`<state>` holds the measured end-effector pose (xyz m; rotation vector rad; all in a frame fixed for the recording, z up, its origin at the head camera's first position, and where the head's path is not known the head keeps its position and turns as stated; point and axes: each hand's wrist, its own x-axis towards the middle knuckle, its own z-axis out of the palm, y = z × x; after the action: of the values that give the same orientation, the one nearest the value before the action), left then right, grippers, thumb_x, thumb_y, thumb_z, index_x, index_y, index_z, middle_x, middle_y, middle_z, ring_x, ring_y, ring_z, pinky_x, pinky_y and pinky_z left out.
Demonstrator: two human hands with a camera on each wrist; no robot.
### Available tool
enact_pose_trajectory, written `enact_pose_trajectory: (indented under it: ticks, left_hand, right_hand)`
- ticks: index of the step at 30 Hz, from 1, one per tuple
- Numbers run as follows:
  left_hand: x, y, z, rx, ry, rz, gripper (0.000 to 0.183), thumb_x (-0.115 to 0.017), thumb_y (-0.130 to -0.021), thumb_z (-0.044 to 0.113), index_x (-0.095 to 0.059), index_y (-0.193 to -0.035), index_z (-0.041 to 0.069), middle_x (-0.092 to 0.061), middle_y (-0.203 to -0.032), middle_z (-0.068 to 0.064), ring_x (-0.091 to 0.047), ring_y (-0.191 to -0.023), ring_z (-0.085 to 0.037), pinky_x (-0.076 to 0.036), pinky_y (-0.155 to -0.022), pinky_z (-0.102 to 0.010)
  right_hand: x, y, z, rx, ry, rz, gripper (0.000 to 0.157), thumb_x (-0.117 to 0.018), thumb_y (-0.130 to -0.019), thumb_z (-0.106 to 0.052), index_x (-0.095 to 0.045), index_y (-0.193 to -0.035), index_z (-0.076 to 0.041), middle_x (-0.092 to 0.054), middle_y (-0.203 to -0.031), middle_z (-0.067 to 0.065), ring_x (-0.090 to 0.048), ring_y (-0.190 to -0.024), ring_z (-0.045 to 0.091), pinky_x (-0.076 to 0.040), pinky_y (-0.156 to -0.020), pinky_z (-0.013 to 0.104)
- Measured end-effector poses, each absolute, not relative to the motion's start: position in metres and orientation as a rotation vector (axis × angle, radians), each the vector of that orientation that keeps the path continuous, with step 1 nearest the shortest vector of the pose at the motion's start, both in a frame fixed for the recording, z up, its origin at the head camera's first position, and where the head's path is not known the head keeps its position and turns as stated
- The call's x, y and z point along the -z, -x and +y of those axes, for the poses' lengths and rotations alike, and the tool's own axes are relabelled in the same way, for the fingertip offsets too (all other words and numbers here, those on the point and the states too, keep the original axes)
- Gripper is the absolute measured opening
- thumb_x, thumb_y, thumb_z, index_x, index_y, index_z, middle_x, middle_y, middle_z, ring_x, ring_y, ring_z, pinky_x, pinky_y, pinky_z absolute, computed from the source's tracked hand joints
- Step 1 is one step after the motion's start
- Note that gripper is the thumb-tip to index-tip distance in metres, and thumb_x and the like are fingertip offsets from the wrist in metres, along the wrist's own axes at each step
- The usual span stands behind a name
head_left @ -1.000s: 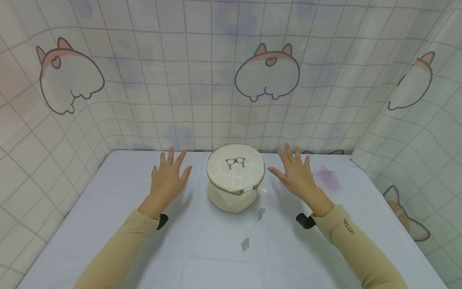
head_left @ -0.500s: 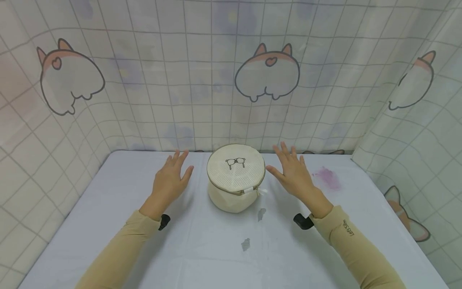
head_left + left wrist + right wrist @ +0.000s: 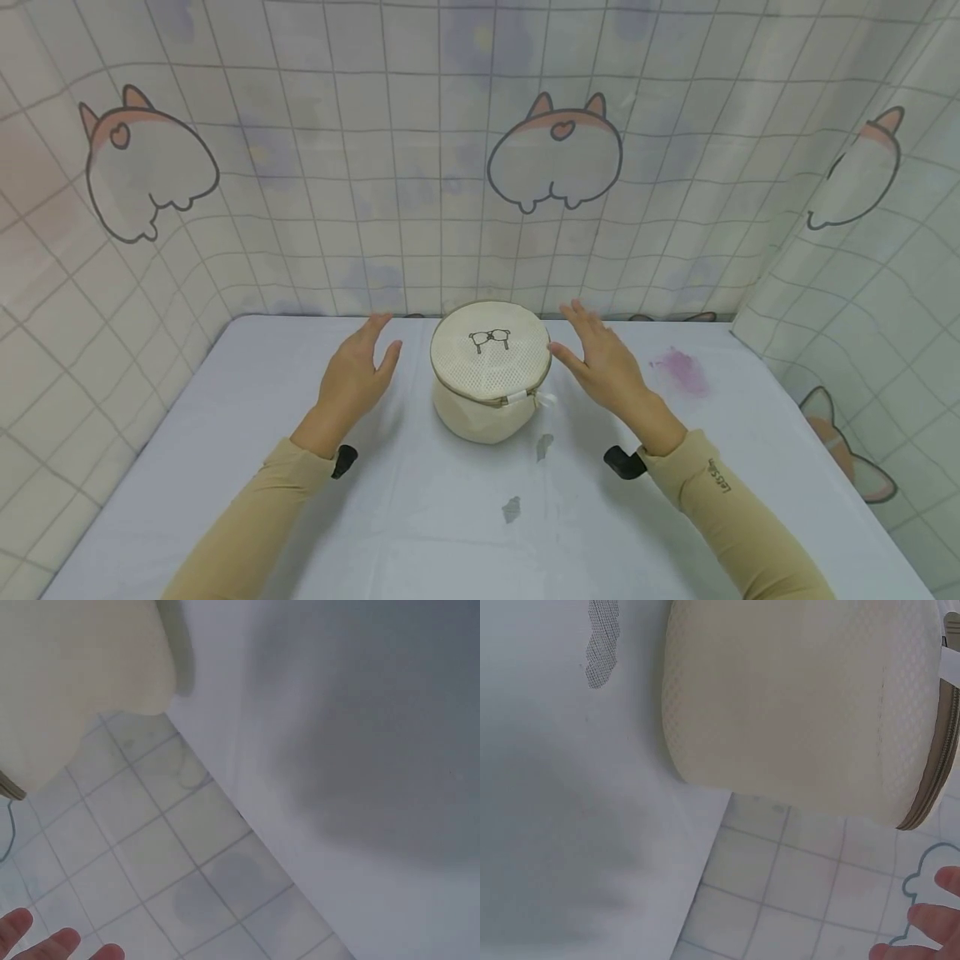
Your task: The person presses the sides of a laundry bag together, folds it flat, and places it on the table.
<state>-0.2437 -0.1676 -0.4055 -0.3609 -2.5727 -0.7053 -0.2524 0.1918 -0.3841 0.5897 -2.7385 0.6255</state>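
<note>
A round cream mesh laundry bag (image 3: 491,354) with a glasses drawing on its lid stands upright near the back of the table. A brown zipper (image 3: 932,761) runs round its top edge, with a white tab at the front. My left hand (image 3: 350,375) hovers to its left, fingers straight and thumb apart, holding nothing. On the other side my right hand (image 3: 609,367) is raised, its thumb tip right at the lid's rim in the head view. Only the fingertips (image 3: 52,946) of the left hand show in its wrist view, below the bag's side.
A white cloth covers the table (image 3: 420,525), with two grey patches (image 3: 511,509) in front of the bag and a pink stain (image 3: 681,369) at the right. A checked curtain (image 3: 337,167) with corgi drawings hangs behind and along both sides.
Both hands have turned more palm-inward, and their spread fingers have drawn together. The right hand has moved slightly left toward the bag. The bag stays in place.
</note>
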Motion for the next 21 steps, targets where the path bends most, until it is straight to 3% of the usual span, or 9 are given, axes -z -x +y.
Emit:
enact_pose_trajectory:
  ticks: [13, 15, 17, 21]
  left_hand:
    - [0.4047, 0.2428, -0.1661, 0.786, 0.336, -2.517, 0.047, -0.048, -0.096, 0.035, -0.044, -0.139, 0.015, -0.050, -0.134, -0.010, -0.049, -0.117, -0.033, -0.040, -0.095, -0.047]
    - [0.4042, 0.2437, -0.1661, 0.794, 0.336, -2.505, 0.047, -0.049, -0.096, 0.034, -0.044, -0.139, 0.015, -0.050, -0.134, -0.009, -0.050, -0.117, -0.032, -0.041, -0.095, -0.047]
    - [0.4033, 0.2450, -0.1658, 0.806, 0.346, -2.494, 0.047, -0.049, -0.096, 0.033, -0.045, -0.138, 0.015, -0.050, -0.134, -0.009, -0.051, -0.116, -0.031, -0.042, -0.094, -0.046]
    - [0.4024, 0.2471, -0.1644, 0.847, 0.368, -2.478, 0.046, -0.051, -0.096, 0.031, -0.046, -0.137, 0.013, -0.052, -0.132, -0.009, -0.055, -0.111, -0.030, -0.048, -0.084, -0.047]
  right_hand:
    - [0.3802, 0.2516, 0.1891, -0.716, -0.586, -2.704, 0.063, -0.041, -0.095, -0.051, -0.033, -0.144, -0.011, -0.033, -0.146, 0.009, -0.031, -0.132, 0.031, -0.030, -0.103, 0.050]
    - [0.3792, 0.2528, 0.1888, -0.735, -0.575, -2.694, 0.062, -0.041, -0.095, -0.050, -0.035, -0.143, -0.012, -0.038, -0.144, 0.010, -0.041, -0.125, 0.031, -0.038, -0.097, 0.049]
    - [0.3786, 0.2542, 0.1889, -0.757, -0.558, -2.686, 0.060, -0.041, -0.095, -0.051, -0.037, -0.143, -0.014, -0.047, -0.136, 0.013, -0.056, -0.107, 0.032, -0.046, -0.085, 0.047]
    - [0.3790, 0.2567, 0.1899, -0.793, -0.529, -2.691, 0.059, -0.040, -0.095, -0.053, -0.039, -0.142, -0.017, -0.055, -0.126, 0.016, -0.061, -0.092, 0.032, -0.049, -0.073, 0.047]
